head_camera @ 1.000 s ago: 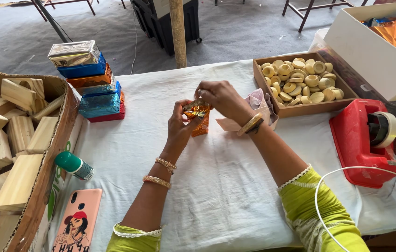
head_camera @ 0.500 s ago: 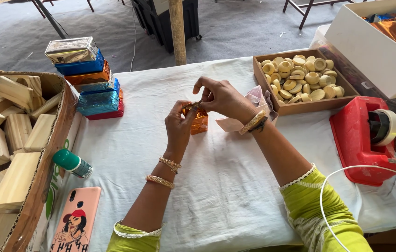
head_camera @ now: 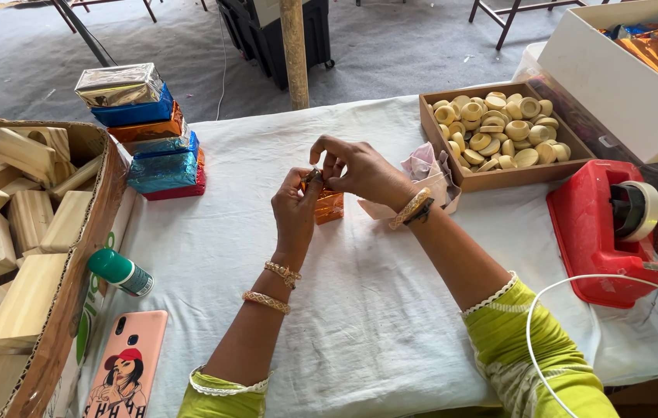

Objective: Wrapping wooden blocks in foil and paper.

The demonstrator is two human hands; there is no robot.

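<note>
Bright even daylight, soft faint shadows, sharp focus, slight wide-angle bending at edges

Left hand (head_camera: pixel 295 210) raised, fingers curled inward, right hand (head_camera: pixel 361 171) close beside it, fingertips pinched, forearms converging

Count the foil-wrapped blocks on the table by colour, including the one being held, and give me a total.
Silver: 1
Blue: 1 plain blue, plus 2 teal-blue lower in the stack
Orange: 1 in the stack, 1 in the left hand and right hand, block at
Red: 1, at the bottom
Total: 7, as far as the stack shows.
</note>
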